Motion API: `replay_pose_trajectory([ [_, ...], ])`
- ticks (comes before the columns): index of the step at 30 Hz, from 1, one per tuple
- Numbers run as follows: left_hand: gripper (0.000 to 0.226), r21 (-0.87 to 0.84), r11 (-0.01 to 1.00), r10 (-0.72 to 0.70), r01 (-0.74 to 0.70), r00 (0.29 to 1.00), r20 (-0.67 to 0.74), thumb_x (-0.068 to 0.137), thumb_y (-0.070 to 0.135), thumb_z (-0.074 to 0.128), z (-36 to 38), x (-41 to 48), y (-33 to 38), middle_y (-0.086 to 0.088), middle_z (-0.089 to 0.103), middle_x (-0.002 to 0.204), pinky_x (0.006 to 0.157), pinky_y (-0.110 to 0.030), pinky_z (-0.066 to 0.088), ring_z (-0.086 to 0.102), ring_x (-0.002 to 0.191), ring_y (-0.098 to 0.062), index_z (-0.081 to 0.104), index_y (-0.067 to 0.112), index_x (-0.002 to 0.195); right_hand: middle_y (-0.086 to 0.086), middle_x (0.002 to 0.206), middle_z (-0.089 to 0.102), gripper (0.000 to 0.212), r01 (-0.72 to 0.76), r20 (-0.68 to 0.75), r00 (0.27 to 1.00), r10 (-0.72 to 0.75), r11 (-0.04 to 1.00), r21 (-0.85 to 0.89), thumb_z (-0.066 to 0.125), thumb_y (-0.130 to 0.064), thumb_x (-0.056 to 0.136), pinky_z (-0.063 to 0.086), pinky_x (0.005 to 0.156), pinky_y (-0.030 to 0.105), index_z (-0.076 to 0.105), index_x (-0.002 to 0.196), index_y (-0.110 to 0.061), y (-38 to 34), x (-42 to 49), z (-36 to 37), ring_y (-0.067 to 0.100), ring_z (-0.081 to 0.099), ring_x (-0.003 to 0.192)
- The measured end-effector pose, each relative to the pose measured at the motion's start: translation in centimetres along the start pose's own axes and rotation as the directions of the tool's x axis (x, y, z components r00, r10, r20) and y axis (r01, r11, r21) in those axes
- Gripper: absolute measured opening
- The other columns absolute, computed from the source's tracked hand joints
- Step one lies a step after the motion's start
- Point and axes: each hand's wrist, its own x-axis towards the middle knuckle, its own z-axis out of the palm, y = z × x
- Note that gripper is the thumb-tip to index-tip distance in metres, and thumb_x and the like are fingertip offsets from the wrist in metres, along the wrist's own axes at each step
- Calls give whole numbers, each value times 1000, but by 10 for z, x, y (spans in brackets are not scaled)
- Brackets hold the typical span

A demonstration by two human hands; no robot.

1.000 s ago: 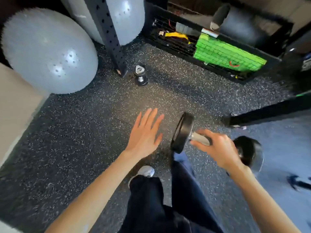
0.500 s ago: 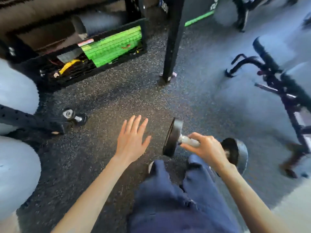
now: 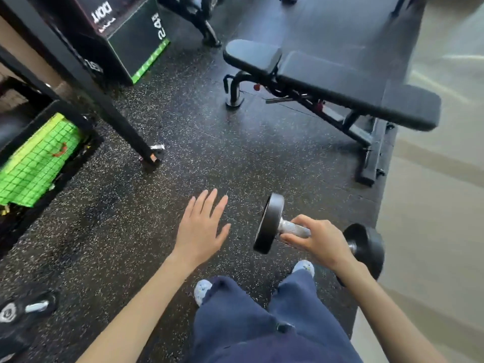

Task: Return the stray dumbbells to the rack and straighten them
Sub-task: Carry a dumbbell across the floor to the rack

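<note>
Since the right grip (image 3: 320, 239) is closed round only the handle of the dumbbell (image 3: 269, 224), held in the air just above the shoes (image 3: 203, 289), a slip would drop it on them; the left grip (image 3: 201, 229) is spread flat, holding nothing, beside it; a second dumbbell (image 3: 26, 309) lies on the floor (image 3: 131, 231) to the left, a likely trip; the bench (image 3: 340, 82) ahead could catch a shin; no dumbbell rack shows.

a black dumbbell (image 3: 269, 224) with round heads and a knurled silver handle hangs roughly level above the floor, gripped mid-handle by the right hand (image 3: 318, 241). a second dumbbell (image 3: 26, 309), silver-handled and blurred, lies on the floor at far lower left.
</note>
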Motion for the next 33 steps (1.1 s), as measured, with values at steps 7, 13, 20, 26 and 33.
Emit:
replay_pose_trajectory([
  [7,62,30,982,186,-186,982,-3,90,47,30,-10,111,154,-15,43,143,109,-48,31,37,134,-32,41,12,141,-3,90,68,45,-105,-60,993,104,994,-13,56,-67,76,49,65,32,59,105,-32,152,-9,-95,19,62,79],
  [13,61,39,936,349,-349,937,1,89,46,32,-19,184,259,-14,43,143,111,-48,29,36,134,-31,41,14,140,-4,91,68,43,-191,-161,967,195,981,44,57,-64,78,51,66,32,58,105,-31,247,-26,-151,15,61,76],
  [20,63,62,872,483,-485,875,47,89,49,31,-11,252,354,-14,43,144,110,-47,30,36,134,-31,41,14,141,-2,91,62,40,-299,-158,933,323,941,157,55,-55,85,26,50,10,55,112,-25,326,-36,-188,12,46,73],
  [26,63,88,818,564,-569,822,72,89,49,30,2,330,430,-14,45,142,109,-48,32,38,133,-31,43,14,140,-3,81,59,40,-396,-192,871,452,878,270,57,-61,80,30,51,22,57,104,-28,411,-24,-218,17,47,70],
  [33,62,80,782,616,-618,786,48,90,49,30,-15,431,535,-14,44,142,110,-48,29,37,134,-32,44,13,139,-1,90,64,42,-450,-130,854,504,841,301,57,-62,80,40,63,29,56,106,-30,513,5,-298,20,55,77],
])
